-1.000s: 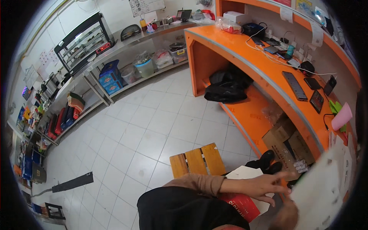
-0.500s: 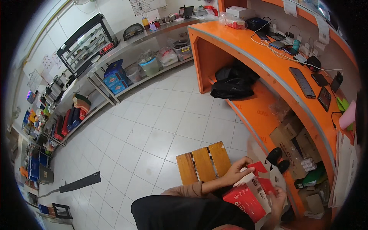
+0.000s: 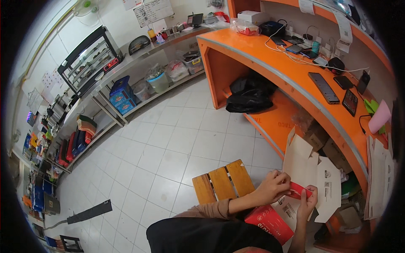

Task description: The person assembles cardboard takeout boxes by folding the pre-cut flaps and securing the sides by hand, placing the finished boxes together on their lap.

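Near the wooden stool (image 3: 222, 180), the curled left hand (image 3: 274, 187) and upraised right hand (image 3: 308, 203) pinch a red flap (image 3: 298, 189).

The scene is viewed from the person's head through a wide fisheye lens, tilted down and forward over the tiled floor (image 3: 168, 156). The left hand (image 3: 273, 185) and right hand (image 3: 309, 203) are seen from above at close range, below and right of the view's centre. The orange desk (image 3: 249, 46) is taken in from its near end at the right to its far corner at upper middle, its front edge shown bowed. The steel bench (image 3: 123, 65) is seen farther off.
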`<state>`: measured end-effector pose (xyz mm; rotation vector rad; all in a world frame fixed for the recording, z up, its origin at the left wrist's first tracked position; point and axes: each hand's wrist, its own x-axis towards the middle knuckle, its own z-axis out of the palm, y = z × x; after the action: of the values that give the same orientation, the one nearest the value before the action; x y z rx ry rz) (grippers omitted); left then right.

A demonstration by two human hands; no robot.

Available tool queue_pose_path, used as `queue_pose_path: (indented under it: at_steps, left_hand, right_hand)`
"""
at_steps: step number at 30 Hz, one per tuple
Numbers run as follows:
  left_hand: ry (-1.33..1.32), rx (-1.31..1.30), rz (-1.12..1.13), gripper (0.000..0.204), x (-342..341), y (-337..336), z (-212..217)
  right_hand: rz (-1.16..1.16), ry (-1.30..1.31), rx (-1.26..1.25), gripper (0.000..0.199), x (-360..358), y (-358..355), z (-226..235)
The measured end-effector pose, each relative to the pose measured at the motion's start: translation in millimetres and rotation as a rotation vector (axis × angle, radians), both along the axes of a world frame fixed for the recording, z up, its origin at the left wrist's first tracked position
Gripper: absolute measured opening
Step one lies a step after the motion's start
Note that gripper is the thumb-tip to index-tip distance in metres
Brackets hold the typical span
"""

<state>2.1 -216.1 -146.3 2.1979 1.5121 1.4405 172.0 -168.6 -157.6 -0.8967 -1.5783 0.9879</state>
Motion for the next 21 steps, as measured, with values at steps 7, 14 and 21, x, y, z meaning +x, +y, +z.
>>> queue_pose_path:
  at_steps: [7,14,21]
  left_hand:
    - [0.016,-0.070,0.072,0.021,-11.3,17.5,-9.6]
    - [0.314,0.223,-0.071,0.040,-17.4,26.5,-23.0]
    - [0.098,0.370,-0.102,0.049,-30.9,27.3,-9.6]
  right_hand:
    - [0.040,-0.032,-0.118,0.012,-16.3,-15.1,25.3]
    - [0.142,0.077,-0.204,0.013,-8.7,9.6,8.8]
    - [-0.256,-0.362,0.912,0.035,15.5,-41.5,4.3]
